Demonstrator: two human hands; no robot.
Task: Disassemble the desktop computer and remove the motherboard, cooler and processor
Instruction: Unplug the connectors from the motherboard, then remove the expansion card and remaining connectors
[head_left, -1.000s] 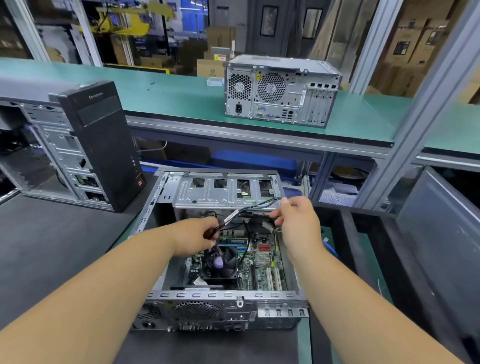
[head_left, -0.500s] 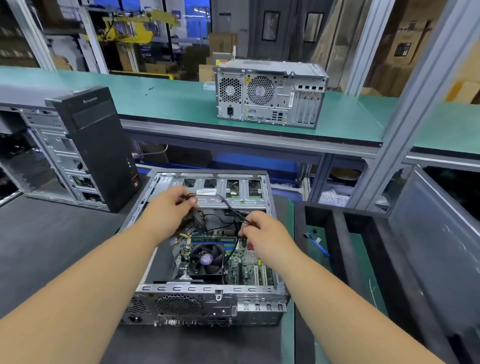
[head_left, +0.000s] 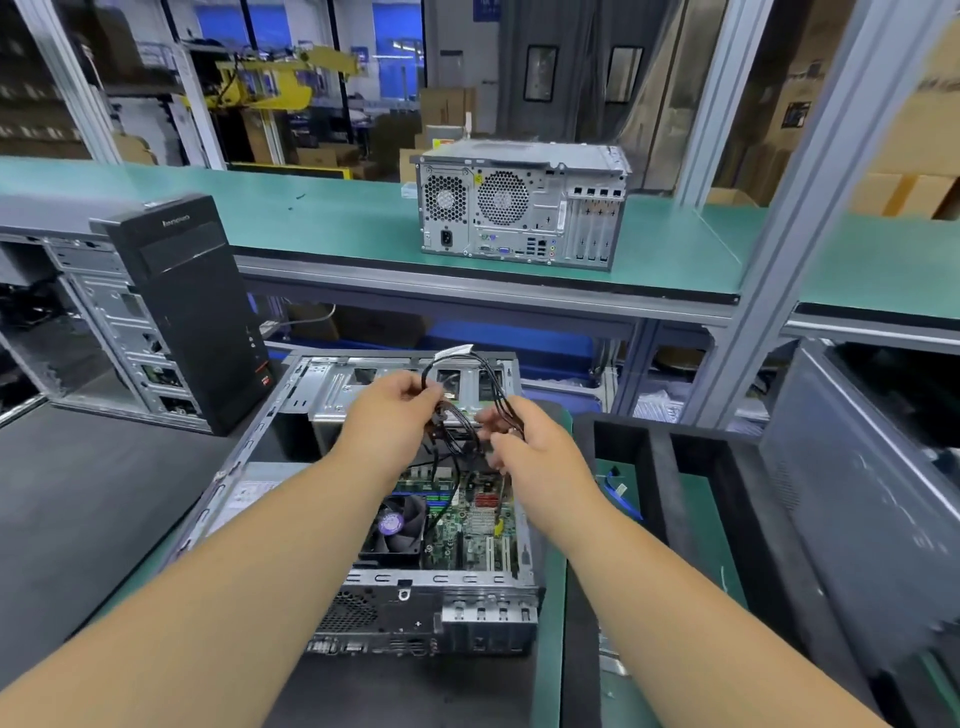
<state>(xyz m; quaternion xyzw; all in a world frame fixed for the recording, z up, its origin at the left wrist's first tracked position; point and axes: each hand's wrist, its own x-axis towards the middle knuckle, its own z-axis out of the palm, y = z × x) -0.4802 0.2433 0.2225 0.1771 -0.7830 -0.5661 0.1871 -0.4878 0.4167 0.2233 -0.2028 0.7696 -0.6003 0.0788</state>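
Observation:
An open desktop case (head_left: 332, 387) lies on its side on the dark mat in front of me. Inside it the green motherboard (head_left: 470, 530) shows, with the black cooler fan (head_left: 395, 525) at its left. The processor is hidden under the cooler. Above the case, my left hand (head_left: 389, 410) grips a bundle of black cables (head_left: 467, 395). My right hand (head_left: 524, 441) pinches the same cables from the right. The cables loop up over the drive cage and run down to the board.
A black tower with its side off (head_left: 176, 306) stands at the left. Another grey computer (head_left: 519, 202) sits on the green shelf behind. Black bins (head_left: 675, 499) and a grey side panel (head_left: 857, 493) stand at the right. An aluminium post (head_left: 769, 260) rises at the right.
Both hands rose from inside the case and came together above it, lifting the black cables up over the drive cage. The camera view tilted slightly upward.

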